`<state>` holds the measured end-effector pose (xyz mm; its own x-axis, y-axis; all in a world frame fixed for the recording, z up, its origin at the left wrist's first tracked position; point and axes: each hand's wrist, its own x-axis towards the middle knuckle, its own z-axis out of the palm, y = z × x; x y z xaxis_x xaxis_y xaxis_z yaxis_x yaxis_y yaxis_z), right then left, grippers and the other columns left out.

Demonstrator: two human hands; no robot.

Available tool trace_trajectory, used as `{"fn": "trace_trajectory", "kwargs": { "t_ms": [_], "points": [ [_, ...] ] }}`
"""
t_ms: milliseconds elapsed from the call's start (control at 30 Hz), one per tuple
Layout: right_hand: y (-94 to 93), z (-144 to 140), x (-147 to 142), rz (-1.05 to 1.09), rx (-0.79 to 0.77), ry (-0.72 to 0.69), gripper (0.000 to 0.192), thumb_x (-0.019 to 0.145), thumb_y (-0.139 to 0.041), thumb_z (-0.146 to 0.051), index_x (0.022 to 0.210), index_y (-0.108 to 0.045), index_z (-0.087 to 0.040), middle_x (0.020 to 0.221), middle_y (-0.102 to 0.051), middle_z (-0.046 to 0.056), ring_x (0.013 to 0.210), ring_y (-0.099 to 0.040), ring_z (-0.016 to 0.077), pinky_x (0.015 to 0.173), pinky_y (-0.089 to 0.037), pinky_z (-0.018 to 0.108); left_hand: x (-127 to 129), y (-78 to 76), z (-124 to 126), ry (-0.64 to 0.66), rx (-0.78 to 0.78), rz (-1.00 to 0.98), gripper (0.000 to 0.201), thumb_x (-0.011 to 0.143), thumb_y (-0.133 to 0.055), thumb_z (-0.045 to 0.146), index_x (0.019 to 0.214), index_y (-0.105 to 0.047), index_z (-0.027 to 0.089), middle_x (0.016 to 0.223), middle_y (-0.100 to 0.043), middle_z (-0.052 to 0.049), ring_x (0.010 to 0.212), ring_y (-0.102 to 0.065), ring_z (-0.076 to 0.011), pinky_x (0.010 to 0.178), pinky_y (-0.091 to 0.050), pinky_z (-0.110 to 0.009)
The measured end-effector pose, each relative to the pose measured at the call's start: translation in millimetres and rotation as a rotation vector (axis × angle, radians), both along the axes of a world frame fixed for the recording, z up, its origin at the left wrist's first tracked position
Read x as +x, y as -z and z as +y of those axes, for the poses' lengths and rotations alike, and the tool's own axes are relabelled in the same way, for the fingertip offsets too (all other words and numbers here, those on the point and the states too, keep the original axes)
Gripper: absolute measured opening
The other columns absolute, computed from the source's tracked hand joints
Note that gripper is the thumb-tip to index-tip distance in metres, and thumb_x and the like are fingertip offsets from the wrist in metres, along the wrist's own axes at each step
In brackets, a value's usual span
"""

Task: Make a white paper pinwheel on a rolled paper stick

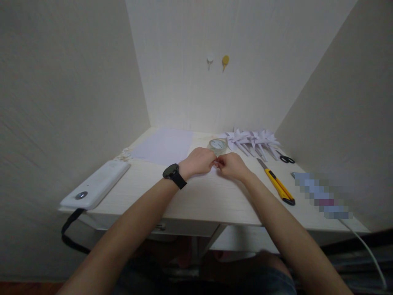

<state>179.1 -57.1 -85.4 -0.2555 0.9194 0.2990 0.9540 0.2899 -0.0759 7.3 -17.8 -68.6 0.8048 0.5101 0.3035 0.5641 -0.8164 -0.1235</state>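
On the pale desk (196, 196), left hand (199, 161) and right hand (232, 165) meet, fingers curled, pinching something too small to tell.

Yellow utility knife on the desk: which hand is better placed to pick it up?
Right. The right hand is on the same side as the yellow utility knife, with bare desk between. The left hand, with its black wristwatch, would have to cross over the right.

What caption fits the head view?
Both hands, left hand and right hand, pinch something small together beside a tape roll on the desk.
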Motion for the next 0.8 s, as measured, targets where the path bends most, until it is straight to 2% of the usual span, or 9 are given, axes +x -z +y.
{"fn": "trace_trajectory", "kwargs": {
  "t_ms": [167, 267, 467, 633, 700, 800],
  "points": [
    [1.7, 2, 0, 0.024, -0.028, -0.059, 0.021, 0.082, -0.055, -0.023, 0.081, -0.074, -0.017, 0.080, -0.075, 0.011, 0.069, -0.062, 0.0202, 0.060, -0.032, 0.029, -2, -0.6, 2, 0.026, -0.001, 0.028, 0.022, 0.091, -0.050, 0.023, 0.087, -0.070, 0.014, 0.092, -0.073, -0.013, 0.088, -0.068, -0.0250, 0.076, -0.049, -0.034],
    [2.6, 3, 3, 0.109, -0.057, -0.114, 0.019, 0.079, -0.054, -0.020, 0.076, -0.072, -0.016, 0.072, -0.072, 0.009, 0.063, -0.057, 0.0175, 0.058, -0.031, 0.028, -3, -3.0, 1, 0.031, -0.021, 0.036, 0.023, 0.091, -0.050, 0.022, 0.089, -0.071, 0.014, 0.092, -0.073, -0.013, 0.088, -0.068, -0.0254, 0.076, -0.049, -0.034],
    [-0.3, 1, 6, 0.316, -0.175, -0.169, 0.016, 0.073, -0.055, -0.023, 0.062, -0.064, -0.014, 0.054, -0.058, 0.000, 0.051, -0.042, 0.0108, 0.052, -0.025, 0.026, -3, -3.9, 0, 0.042, -0.083, 0.022, 0.021, 0.090, -0.052, 0.023, 0.093, -0.071, 0.015, 0.093, -0.073, -0.013, 0.088, -0.068, -0.0244, 0.075, -0.048, -0.033],
    [-1.6, -1, 4, 0.409, -0.275, -0.191, 0.023, 0.071, -0.056, -0.028, 0.051, -0.055, -0.015, 0.044, -0.042, -0.004, 0.048, -0.037, 0.0091, 0.049, -0.021, 0.025, -2, -3.9, -1, 0.030, -0.072, 0.065, 0.018, 0.086, -0.055, 0.025, 0.086, -0.071, 0.016, 0.086, -0.073, -0.012, 0.082, -0.068, -0.0256, 0.067, -0.046, -0.033],
    [-2.0, 0, 5, 0.450, -0.292, -0.203, 0.022, 0.070, -0.056, -0.028, 0.052, -0.058, -0.015, 0.045, -0.045, -0.004, 0.048, -0.039, 0.0093, 0.048, -0.023, 0.024, -2, -5.7, -2, 0.018, -0.062, 0.069, 0.018, 0.085, -0.055, 0.024, 0.085, -0.072, 0.017, 0.086, -0.073, -0.012, 0.081, -0.068, -0.0259, 0.065, -0.045, -0.032],
    [-3.0, 2, 9, 0.526, -0.319, -0.206, 0.018, 0.068, -0.057, -0.027, 0.059, -0.066, -0.013, 0.050, -0.057, 0.000, 0.051, -0.046, 0.0109, 0.049, -0.029, 0.023, -3, -9.0, -3, 0.013, -0.054, 0.056, 0.019, 0.083, -0.054, 0.022, 0.085, -0.072, 0.018, 0.086, -0.073, -0.011, 0.080, -0.068, -0.0258, 0.063, -0.044, -0.032]
  ]
}}
